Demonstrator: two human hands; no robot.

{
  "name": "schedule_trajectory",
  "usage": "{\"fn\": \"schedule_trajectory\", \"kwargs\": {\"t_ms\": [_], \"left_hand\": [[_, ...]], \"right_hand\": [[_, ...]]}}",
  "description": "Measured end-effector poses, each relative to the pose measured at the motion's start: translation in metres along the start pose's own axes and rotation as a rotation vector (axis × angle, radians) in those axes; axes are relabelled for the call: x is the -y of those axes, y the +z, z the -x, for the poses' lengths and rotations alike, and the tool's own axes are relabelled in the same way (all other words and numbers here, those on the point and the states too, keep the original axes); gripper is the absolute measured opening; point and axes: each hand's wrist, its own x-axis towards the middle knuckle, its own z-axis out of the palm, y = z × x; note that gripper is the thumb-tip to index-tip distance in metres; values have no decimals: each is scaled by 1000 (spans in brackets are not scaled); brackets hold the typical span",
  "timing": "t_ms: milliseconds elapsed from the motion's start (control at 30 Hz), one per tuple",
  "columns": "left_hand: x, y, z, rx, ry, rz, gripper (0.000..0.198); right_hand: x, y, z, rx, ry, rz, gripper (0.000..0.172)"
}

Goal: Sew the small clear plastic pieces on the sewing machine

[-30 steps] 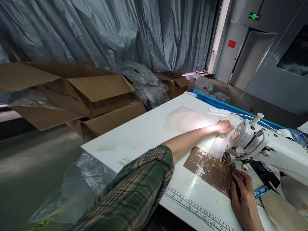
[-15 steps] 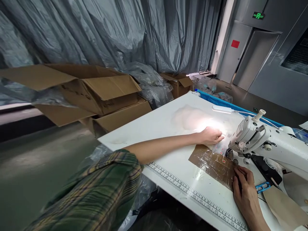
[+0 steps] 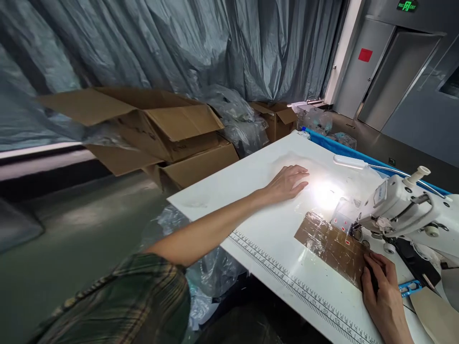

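My left hand [image 3: 287,184] lies flat and open on the white sewing table [image 3: 251,200], fingers stretched out, to the left of the lamp's bright spot. My right hand [image 3: 382,291] rests near the table's front right, fingers curled down against the right end of a brown taped cardboard patch [image 3: 332,246]. A clear plastic piece with small red marks [image 3: 342,217] lies under the head of the white sewing machine [image 3: 409,210]. A printed ruler [image 3: 304,294] runs along the table's front edge.
Open cardboard boxes [image 3: 150,129] and crumpled clear plastic bags [image 3: 233,114] stand left of the table. A grey plastic curtain [image 3: 179,43] hangs behind. A thin lamp arm [image 3: 353,162] reaches over the table. Grey doors [image 3: 390,71] are at back right.
My left hand has drawn back leftward from the plastic piece at the machine and now lies flat on the bare table. My right hand has stayed on the brown patch.
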Motion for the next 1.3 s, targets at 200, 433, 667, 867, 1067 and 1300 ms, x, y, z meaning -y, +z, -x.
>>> {"fn": "schedule_trajectory", "kwargs": {"t_ms": [200, 433, 667, 867, 1067, 1300], "left_hand": [[6, -5, -1, 48, -145, -48, 27], [6, -5, -2, 56, -196, -22, 25], [19, -4, -7, 51, -261, 31, 20], [7, -7, -6, 25, -271, 61, 21], [-18, -23, -1, 186, -181, 311, 27], [-29, -23, 0, 415, -215, 713, 36]], "right_hand": [[-6, 0, 2, 19, -47, 43, 30], [-20, 3, 10, 60, -62, 25, 31], [-38, 14, 21, 35, -85, 20, 34], [-33, 9, 17, 65, -54, 7, 33], [-13, 2, 5, 28, -9, -16, 33], [5, -2, -3, -18, 115, -48, 38]]}}
